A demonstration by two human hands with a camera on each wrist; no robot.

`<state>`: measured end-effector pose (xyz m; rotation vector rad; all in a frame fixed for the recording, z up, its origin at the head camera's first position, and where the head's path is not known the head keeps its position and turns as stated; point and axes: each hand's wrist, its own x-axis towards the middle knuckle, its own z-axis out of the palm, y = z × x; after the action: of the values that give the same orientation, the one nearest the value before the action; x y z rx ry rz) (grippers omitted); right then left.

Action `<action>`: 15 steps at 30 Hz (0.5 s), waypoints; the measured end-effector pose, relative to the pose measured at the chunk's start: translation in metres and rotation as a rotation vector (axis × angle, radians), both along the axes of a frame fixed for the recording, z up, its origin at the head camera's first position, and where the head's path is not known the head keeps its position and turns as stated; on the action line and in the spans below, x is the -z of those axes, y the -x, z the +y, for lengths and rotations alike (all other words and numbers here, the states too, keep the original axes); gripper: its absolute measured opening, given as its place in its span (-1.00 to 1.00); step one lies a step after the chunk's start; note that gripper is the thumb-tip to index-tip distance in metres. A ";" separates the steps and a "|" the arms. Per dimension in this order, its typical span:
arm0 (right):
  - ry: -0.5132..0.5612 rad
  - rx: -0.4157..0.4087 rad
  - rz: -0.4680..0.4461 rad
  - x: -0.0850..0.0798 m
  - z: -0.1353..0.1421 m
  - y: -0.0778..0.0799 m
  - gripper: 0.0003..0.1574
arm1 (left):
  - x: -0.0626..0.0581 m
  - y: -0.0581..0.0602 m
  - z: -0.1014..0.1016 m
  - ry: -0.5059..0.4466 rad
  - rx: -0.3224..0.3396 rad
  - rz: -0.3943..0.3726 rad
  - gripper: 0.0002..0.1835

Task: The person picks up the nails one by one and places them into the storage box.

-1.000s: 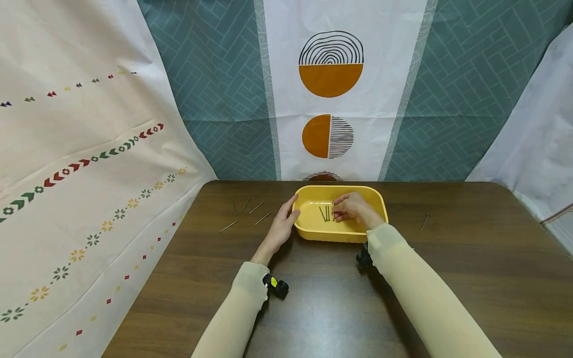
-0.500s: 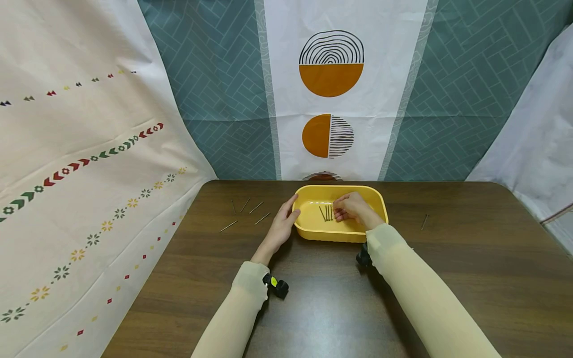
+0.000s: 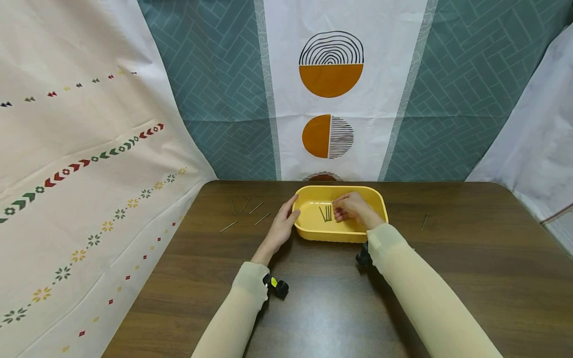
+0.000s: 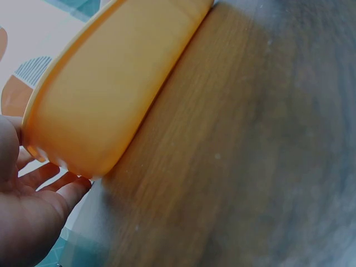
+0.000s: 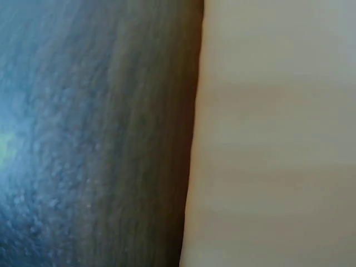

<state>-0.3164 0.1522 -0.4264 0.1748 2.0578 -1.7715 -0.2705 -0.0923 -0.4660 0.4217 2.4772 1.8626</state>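
Observation:
A yellow plastic tray point(image 3: 329, 236) sits at the back middle of the table in the head view. Inside it lie several thin nails point(image 3: 328, 214), most side by side and one slanted at their left. My right hand point(image 3: 352, 206) is down in the tray with bent fingers, fingertips right beside the row, and no nail shows between them. At the left end my left hand point(image 3: 281, 223) holds the tray; in the left wrist view its thumb is at the rim and its fingers point(image 4: 69, 192) lie along the outer wall.
More loose nails point(image 3: 256, 208) lie scattered left of the tray on the dark wooden table point(image 3: 313, 308). A single nail point(image 3: 425, 222) rests to the right. Curtains point(image 3: 224, 99) hang behind the table's back edge. The right wrist view is mostly sleeve point(image 5: 272, 133).
A second ago my right fingers held a nail upright in the tray; it now lies with the others. The row of nails has drawn closer together. My left hand has not moved.

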 end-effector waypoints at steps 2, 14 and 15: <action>0.002 -0.017 0.000 -0.001 0.001 0.000 -0.60 | 0.000 0.000 0.000 0.006 -0.002 -0.003 -0.43; -0.006 -0.213 0.056 -0.028 0.016 -0.005 -0.46 | 0.000 0.000 0.000 -0.002 -0.006 -0.013 -0.42; -0.017 -0.231 0.069 -0.030 0.018 -0.005 -0.45 | 0.000 0.000 0.000 -0.003 -0.007 -0.015 -0.42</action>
<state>-0.3112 0.1700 -0.3960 -0.1165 2.0486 -1.6401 -0.2706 -0.0918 -0.4661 0.3989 2.4695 1.8653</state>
